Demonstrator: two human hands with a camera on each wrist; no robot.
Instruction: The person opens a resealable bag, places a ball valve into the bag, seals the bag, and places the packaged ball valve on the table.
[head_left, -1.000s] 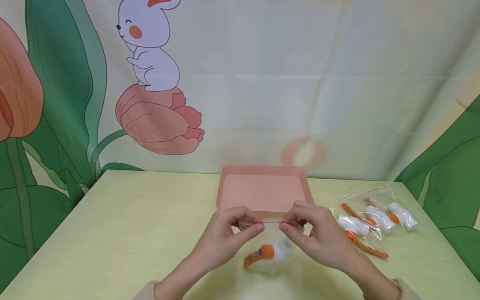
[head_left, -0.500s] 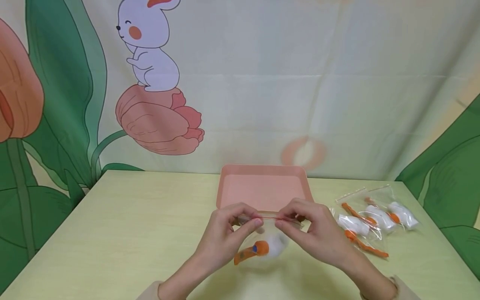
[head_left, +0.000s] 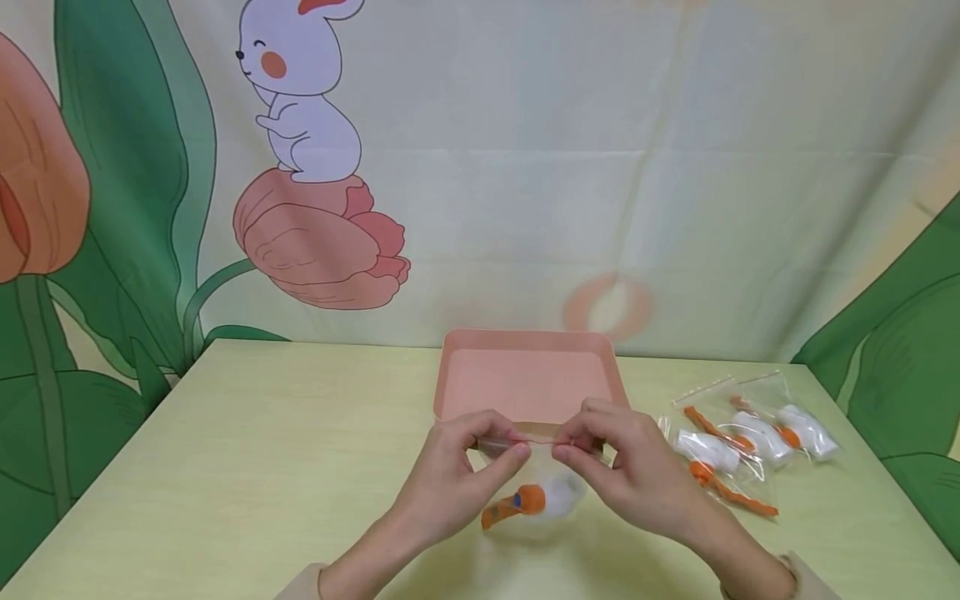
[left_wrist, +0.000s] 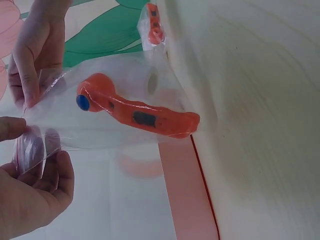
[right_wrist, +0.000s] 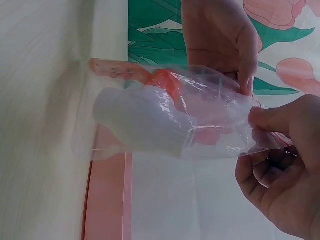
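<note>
A clear zip bag [head_left: 517,467] with a thin red line along its top edge hangs between both hands. Inside lie an orange curved piece [left_wrist: 145,115] with a blue round end and dark patches, and a white rounded piece [right_wrist: 142,117]. My left hand [head_left: 450,475] pinches the top edge between thumb and fingers. Close by on the same edge, my right hand [head_left: 633,471] pinches too, with a short stretch of red line showing between the thumbs. In the head view the hands partly hide the bag's upper corners.
Behind the hands stands a pink tray [head_left: 442,379] against the printed backdrop [head_left: 480,167]. Several similar clear bags [head_left: 750,442] with orange and white pieces lie on the pale table [head_left: 262,467] at the right.
Both hands keep pinching the bag's top edge. They rose slightly and came closer together, then dipped again, while the bag swung a little left and partly back.
</note>
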